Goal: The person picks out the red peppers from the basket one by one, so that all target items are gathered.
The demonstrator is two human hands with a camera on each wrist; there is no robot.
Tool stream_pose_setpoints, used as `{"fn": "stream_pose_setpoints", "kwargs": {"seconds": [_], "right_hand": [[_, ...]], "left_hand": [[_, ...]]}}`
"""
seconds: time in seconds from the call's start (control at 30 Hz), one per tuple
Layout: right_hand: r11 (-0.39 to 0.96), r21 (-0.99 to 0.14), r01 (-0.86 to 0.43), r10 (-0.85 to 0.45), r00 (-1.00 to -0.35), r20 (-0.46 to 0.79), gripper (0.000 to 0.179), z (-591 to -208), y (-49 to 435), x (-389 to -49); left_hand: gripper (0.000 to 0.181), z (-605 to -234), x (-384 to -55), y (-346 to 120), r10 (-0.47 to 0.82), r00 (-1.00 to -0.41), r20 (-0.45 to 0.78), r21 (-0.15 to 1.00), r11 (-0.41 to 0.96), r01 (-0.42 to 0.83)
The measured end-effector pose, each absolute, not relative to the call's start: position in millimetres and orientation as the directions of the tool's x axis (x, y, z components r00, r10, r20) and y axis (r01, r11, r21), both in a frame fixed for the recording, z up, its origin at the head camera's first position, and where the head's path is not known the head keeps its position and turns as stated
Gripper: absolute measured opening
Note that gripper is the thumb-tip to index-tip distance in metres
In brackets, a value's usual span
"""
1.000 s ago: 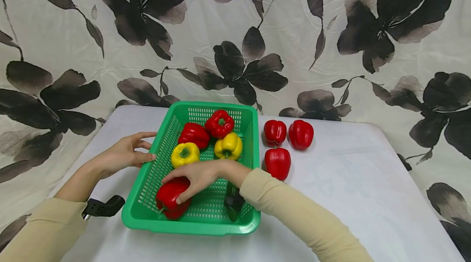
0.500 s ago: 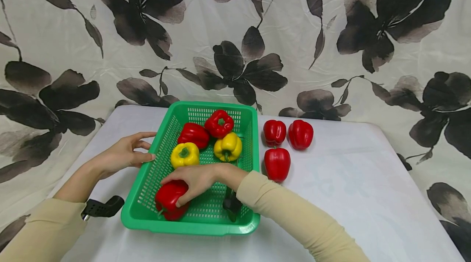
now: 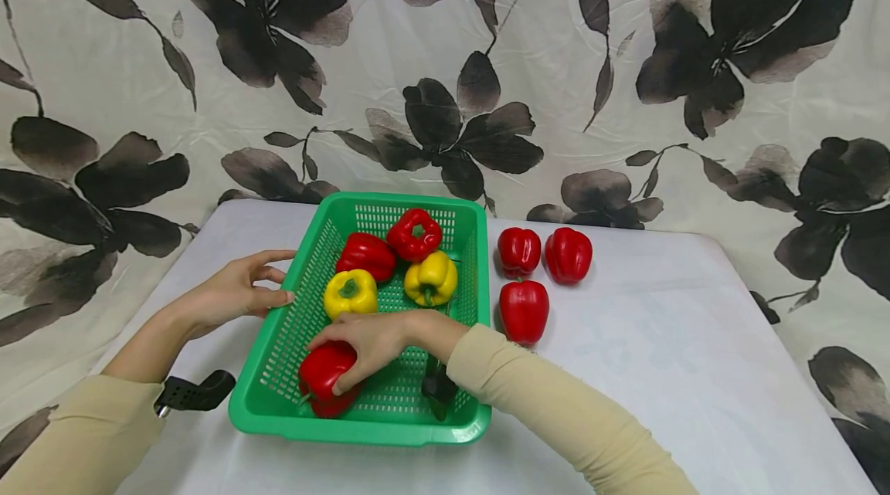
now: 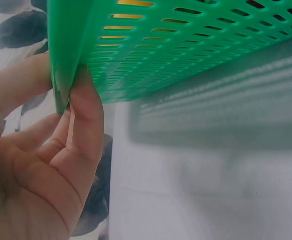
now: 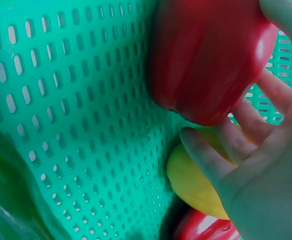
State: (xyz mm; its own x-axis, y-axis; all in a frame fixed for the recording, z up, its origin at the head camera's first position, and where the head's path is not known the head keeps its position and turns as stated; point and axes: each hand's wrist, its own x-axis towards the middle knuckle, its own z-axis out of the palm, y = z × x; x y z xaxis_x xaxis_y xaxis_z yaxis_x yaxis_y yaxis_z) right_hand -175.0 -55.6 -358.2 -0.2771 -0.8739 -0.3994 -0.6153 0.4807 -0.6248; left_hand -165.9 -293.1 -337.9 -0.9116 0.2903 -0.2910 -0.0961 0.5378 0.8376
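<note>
Your left hand pinches the side rim of the green basket, which lies to its right; your right hand, reaching inside, grips a red pepper, thumb on the near side. Just beyond that hand: a yellow pepper. Near side of its wrist, a dark green vegetable. Off to its right, three more red peppers on the bench

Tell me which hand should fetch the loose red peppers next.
Likely the right hand: the loose peppers lie right of the basket, though that hand must first release the pepper it grips. The left hand holds the basket's left rim, with the basket between it and them.
</note>
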Motion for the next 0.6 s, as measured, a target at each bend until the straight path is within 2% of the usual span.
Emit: {"fn": "stream_pose_setpoints", "kwargs": {"seconds": [0.6], "right_hand": [[0.424,-0.68,-0.598,-0.905,-0.264,-0.333,0.059,-353.3,-51.1,-176.6]], "left_hand": [[0.081,-337.8,-165.5,-292.2,0.279,-0.915,-0.292,0.832,0.546,-0.099]]}}
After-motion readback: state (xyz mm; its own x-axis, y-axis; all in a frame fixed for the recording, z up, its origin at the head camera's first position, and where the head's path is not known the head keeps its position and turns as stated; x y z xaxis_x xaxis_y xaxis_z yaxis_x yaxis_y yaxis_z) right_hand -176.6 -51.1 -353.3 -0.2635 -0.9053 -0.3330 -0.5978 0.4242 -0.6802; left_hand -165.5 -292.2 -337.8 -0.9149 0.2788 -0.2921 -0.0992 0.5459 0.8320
